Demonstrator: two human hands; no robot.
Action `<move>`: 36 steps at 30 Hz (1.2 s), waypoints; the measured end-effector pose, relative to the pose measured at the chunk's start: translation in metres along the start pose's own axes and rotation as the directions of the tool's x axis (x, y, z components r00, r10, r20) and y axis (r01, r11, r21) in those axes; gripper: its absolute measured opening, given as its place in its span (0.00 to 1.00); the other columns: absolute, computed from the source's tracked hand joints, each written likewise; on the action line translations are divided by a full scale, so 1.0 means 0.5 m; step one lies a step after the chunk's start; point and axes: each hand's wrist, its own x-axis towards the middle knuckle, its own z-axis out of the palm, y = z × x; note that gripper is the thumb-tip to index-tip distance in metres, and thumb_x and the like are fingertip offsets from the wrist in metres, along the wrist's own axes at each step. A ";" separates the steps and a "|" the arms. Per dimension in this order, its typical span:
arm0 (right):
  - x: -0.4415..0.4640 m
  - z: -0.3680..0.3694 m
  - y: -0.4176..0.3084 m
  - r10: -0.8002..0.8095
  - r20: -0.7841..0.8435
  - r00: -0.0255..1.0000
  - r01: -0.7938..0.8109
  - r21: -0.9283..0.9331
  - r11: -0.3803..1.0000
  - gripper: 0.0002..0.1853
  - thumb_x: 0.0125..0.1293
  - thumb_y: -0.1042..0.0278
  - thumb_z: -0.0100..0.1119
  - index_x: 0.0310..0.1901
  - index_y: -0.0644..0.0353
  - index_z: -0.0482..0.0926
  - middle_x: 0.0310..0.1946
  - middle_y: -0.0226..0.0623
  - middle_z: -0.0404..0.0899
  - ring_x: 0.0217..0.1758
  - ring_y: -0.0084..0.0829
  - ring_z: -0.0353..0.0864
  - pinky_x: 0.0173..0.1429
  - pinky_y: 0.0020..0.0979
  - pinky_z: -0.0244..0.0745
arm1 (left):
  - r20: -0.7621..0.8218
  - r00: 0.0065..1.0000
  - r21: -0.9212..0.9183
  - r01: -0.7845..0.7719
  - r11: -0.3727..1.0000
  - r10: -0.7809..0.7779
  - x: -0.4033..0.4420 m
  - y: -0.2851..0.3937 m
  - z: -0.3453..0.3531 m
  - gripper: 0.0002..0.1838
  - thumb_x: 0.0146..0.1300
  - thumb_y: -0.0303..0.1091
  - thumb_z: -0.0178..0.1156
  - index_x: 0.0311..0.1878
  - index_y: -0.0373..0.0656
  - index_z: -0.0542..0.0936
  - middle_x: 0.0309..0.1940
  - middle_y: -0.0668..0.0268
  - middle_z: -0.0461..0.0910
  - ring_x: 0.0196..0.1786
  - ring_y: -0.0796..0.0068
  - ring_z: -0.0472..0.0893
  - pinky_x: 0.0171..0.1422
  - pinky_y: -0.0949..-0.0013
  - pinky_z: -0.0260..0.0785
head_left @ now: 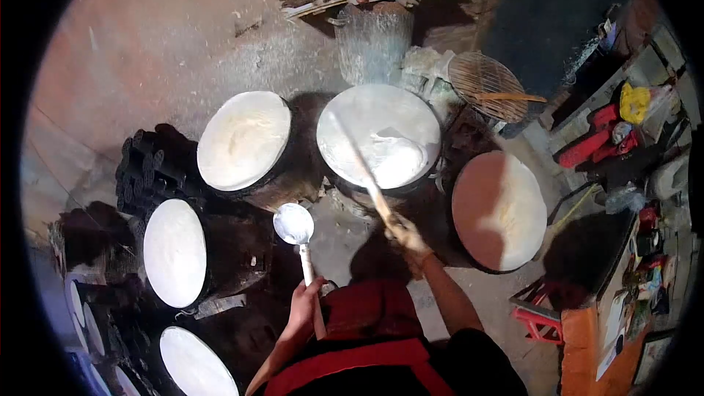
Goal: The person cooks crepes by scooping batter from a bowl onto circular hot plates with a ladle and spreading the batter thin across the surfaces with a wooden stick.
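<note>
My left hand [303, 306] is closed round the wooden handle of a ladle [294, 224], whose round bowl holds something white. The ladle is beside the pots, over the floor. My right hand [405, 237] grips a long wooden stick [372, 187] near its lower end. The stick's far end reaches over the central pot [378, 136], which holds white, liquid-looking contents with a brighter patch at the lower right. Whether the tip touches the contents is hard to tell.
More pots with white contents stand at upper left [244, 141], left [174, 253], lower left [196, 363] and right [499, 211]. Dark cylinders [150, 169] are stacked at left. A round rack [489, 86] lies upper right, a red stool [537, 323] lower right.
</note>
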 end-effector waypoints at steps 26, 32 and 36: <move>0.075 -0.100 -0.009 -0.364 -0.315 0.876 0.473 0.422 0.773 0.17 0.64 0.76 0.53 0.56 0.61 0.74 0.42 0.27 0.74 0.34 0.17 0.67 0.35 0.18 0.62 | 0.262 0.963 -0.161 -0.023 0.987 0.065 0.046 0.075 0.114 0.07 0.67 0.34 0.50 0.36 0.43 0.68 0.20 0.71 0.65 0.21 0.83 0.65 0.17 0.79 0.53; 0.109 -0.056 -0.001 -0.638 -0.232 0.734 0.548 -0.353 0.758 0.19 0.64 0.74 0.55 0.57 0.53 0.74 0.37 0.25 0.76 0.28 0.15 0.70 0.27 0.17 0.64 | 0.300 0.954 -0.137 0.022 0.990 0.020 0.066 0.074 0.101 0.06 0.63 0.28 0.52 0.42 0.39 0.69 0.27 0.70 0.68 0.23 0.83 0.66 0.22 0.79 0.55; 0.172 -0.121 -0.023 -0.553 -0.321 0.769 0.547 -0.117 0.829 0.16 0.67 0.70 0.53 0.56 0.53 0.75 0.31 0.19 0.73 0.25 0.12 0.65 0.24 0.16 0.60 | 0.317 0.948 -0.168 0.038 0.985 0.018 0.071 0.088 0.099 0.09 0.62 0.27 0.53 0.45 0.38 0.69 0.27 0.69 0.68 0.23 0.82 0.66 0.22 0.78 0.55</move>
